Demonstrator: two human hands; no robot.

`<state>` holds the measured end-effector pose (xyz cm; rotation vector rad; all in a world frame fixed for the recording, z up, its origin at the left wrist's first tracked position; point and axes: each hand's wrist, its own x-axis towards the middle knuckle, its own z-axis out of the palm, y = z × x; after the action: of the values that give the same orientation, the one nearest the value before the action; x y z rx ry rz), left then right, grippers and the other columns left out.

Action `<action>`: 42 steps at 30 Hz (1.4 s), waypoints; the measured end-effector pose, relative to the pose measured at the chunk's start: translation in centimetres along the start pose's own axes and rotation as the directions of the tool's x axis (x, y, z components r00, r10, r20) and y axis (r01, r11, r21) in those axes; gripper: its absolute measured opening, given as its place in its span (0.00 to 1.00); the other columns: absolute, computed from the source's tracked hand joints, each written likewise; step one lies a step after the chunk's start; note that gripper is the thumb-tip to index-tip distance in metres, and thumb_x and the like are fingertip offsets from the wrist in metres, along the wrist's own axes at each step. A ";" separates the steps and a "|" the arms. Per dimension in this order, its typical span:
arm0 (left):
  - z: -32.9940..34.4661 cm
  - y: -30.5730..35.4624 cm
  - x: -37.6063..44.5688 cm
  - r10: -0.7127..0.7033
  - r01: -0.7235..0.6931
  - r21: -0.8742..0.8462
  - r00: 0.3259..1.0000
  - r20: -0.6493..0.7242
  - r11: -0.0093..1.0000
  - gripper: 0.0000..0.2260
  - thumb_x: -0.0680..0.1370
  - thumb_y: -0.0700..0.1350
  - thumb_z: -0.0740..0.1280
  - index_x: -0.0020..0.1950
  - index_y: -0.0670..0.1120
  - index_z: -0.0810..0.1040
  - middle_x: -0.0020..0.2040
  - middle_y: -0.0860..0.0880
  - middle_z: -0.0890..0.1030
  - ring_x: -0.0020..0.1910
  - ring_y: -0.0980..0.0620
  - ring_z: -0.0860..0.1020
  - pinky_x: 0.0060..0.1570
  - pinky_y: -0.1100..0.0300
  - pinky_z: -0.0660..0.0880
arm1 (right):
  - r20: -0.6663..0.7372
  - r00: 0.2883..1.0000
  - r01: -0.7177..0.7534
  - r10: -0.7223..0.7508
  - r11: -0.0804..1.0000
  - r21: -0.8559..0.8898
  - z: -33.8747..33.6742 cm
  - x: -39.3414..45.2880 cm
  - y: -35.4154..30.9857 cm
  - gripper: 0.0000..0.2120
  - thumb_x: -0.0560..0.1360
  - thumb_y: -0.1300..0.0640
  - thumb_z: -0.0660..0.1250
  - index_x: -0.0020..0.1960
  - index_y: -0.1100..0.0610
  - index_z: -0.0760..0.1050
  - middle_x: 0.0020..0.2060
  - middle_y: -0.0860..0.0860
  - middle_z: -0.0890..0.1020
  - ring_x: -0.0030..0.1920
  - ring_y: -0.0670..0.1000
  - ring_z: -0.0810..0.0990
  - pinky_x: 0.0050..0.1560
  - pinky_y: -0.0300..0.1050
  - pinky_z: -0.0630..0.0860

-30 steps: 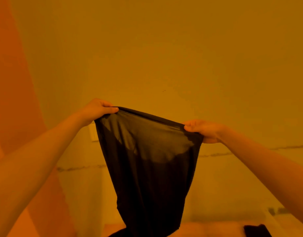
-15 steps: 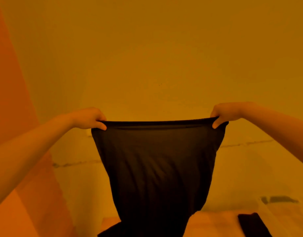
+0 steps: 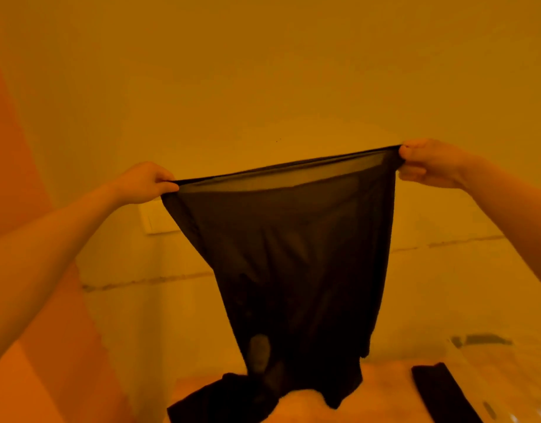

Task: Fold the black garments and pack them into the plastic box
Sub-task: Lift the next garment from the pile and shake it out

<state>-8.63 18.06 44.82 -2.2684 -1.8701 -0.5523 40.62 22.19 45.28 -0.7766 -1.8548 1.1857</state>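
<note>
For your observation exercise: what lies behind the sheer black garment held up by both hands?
Through the black garment the yellow wall shows only faintly near the top edge. Lower down the fabric is too dark to see anything behind it.

sheer black garment (image 3: 293,254), yellow wall (image 3: 263,71)

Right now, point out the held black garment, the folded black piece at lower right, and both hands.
held black garment (image 3: 290,254), head view, middle of the hanging cloth
folded black piece (image 3: 440,392), head view, its flat top
left hand (image 3: 145,183), head view, knuckles
right hand (image 3: 428,161), head view, back of hand
</note>
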 end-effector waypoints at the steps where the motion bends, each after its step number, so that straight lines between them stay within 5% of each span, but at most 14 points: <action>1: 0.0 -0.1 0.2 0.005 -0.005 0.016 1.000 -0.008 1.000 0.11 0.78 0.40 0.62 0.37 0.40 0.76 0.29 0.48 0.71 0.34 0.46 0.70 0.31 0.61 0.62 | 0.017 1.000 -0.013 0.013 1.000 -0.009 0.3 -0.1 -0.1 0.24 0.44 0.38 0.81 0.32 0.51 0.82 0.21 0.42 0.72 0.19 0.39 0.62 0.25 0.33 0.61; 5: -0.1 -0.2 0.6 0.010 -0.007 0.064 0.999 -0.037 0.998 0.11 0.79 0.38 0.60 0.36 0.40 0.73 0.29 0.48 0.69 0.35 0.46 0.69 0.31 0.58 0.60 | -0.089 0.987 -0.155 0.132 0.929 -0.335 0.2 -0.3 -0.3 0.23 0.43 0.37 0.80 0.32 0.49 0.83 0.22 0.45 0.76 0.23 0.41 0.69 0.26 0.29 0.65; 7: 0.1 -0.3 0.7 -0.001 0.004 0.076 0.999 -0.045 0.997 0.10 0.79 0.37 0.60 0.38 0.38 0.73 0.30 0.46 0.69 0.38 0.44 0.71 0.33 0.55 0.60 | -0.134 0.976 -0.218 0.173 0.820 -0.529 0.6 -0.4 -0.8 0.07 0.60 0.47 0.78 0.30 0.49 0.82 0.22 0.45 0.75 0.28 0.45 0.69 0.26 0.28 0.66; 9: 0.3 -0.3 0.8 0.004 -0.001 0.071 0.999 -0.039 0.997 0.08 0.79 0.37 0.60 0.44 0.37 0.77 0.36 0.43 0.75 0.44 0.41 0.75 0.41 0.54 0.65 | -0.145 0.978 -0.209 0.150 0.733 -0.647 0.2 0.2 -0.9 0.14 0.72 0.61 0.70 0.29 0.52 0.81 0.22 0.46 0.73 0.27 0.45 0.66 0.26 0.30 0.64; 13: 0.7 0.7 0.9 0.021 -0.019 -0.029 0.998 0.064 0.999 0.12 0.79 0.34 0.59 0.58 0.39 0.78 0.52 0.41 0.79 0.54 0.41 0.75 0.51 0.55 0.68 | -0.149 0.978 -0.209 0.148 0.629 -0.748 0.8 0.3 -1.6 0.07 0.75 0.62 0.66 0.39 0.57 0.80 0.31 0.55 0.72 0.29 0.45 0.67 0.33 0.39 0.64; 17: 0.7 1.4 0.5 0.028 -0.020 -0.058 0.988 0.153 0.998 0.09 0.79 0.36 0.59 0.49 0.35 0.79 0.40 0.42 0.77 0.42 0.46 0.73 0.41 0.58 0.65 | -0.207 0.973 -0.230 0.105 0.572 -0.788 0.3 0.1 -1.7 0.08 0.74 0.61 0.67 0.37 0.57 0.79 0.25 0.51 0.70 0.23 0.42 0.67 0.27 0.32 0.65; 23: 1.0 2.8 -0.4 0.009 -0.002 -0.061 0.993 0.118 0.998 0.14 0.78 0.46 0.63 0.36 0.40 0.77 0.29 0.47 0.70 0.30 0.49 0.68 0.30 0.59 0.62 | -0.205 0.970 -0.242 0.128 0.513 -0.824 0.0 -0.1 -1.7 0.07 0.74 0.60 0.68 0.40 0.63 0.79 0.26 0.55 0.69 0.30 0.52 0.67 0.34 0.43 0.64; 30: 1.2 2.8 -0.2 0.079 -0.081 -0.027 0.995 -0.067 0.996 0.08 0.80 0.40 0.58 0.45 0.46 0.75 0.37 0.47 0.75 0.41 0.48 0.72 0.39 0.58 0.62 | -0.189 0.962 -0.258 0.198 0.422 -0.869 -0.3 0.2 -1.8 0.05 0.75 0.60 0.67 0.42 0.61 0.80 0.27 0.54 0.74 0.31 0.50 0.71 0.36 0.42 0.68; 35: 0.8 2.4 -0.2 0.043 -0.044 -0.109 0.999 -0.010 0.993 0.10 0.80 0.38 0.59 0.49 0.34 0.78 0.40 0.43 0.76 0.42 0.47 0.72 0.39 0.58 0.65 | -0.217 0.955 -0.284 0.204 0.406 -0.869 -0.6 0.3 -1.9 0.10 0.73 0.56 0.69 0.38 0.63 0.79 0.29 0.56 0.77 0.33 0.51 0.74 0.37 0.42 0.68; 38: 0.9 1.4 -0.2 0.024 -0.024 -0.092 1.000 0.003 0.995 0.10 0.79 0.38 0.61 0.54 0.35 0.78 0.54 0.41 0.77 0.55 0.44 0.73 0.54 0.58 0.65 | -0.229 0.956 -0.290 0.186 0.455 -0.842 -0.9 0.0 -1.9 0.11 0.73 0.57 0.68 0.35 0.62 0.78 0.29 0.56 0.77 0.33 0.51 0.74 0.37 0.41 0.68; 42: 0.9 1.6 -0.4 -0.038 0.039 -0.069 0.999 0.025 0.997 0.10 0.79 0.40 0.61 0.51 0.36 0.80 0.47 0.40 0.79 0.50 0.41 0.76 0.47 0.54 0.68 | -0.227 0.971 -0.230 0.081 0.590 -0.774 -0.8 -0.1 -1.5 0.12 0.75 0.60 0.66 0.35 0.66 0.76 0.21 0.50 0.74 0.30 0.51 0.71 0.39 0.42 0.67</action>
<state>-6.98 17.64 44.00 -2.2953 -1.9387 -0.6080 41.20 21.93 46.80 -1.5084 -2.1879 0.2706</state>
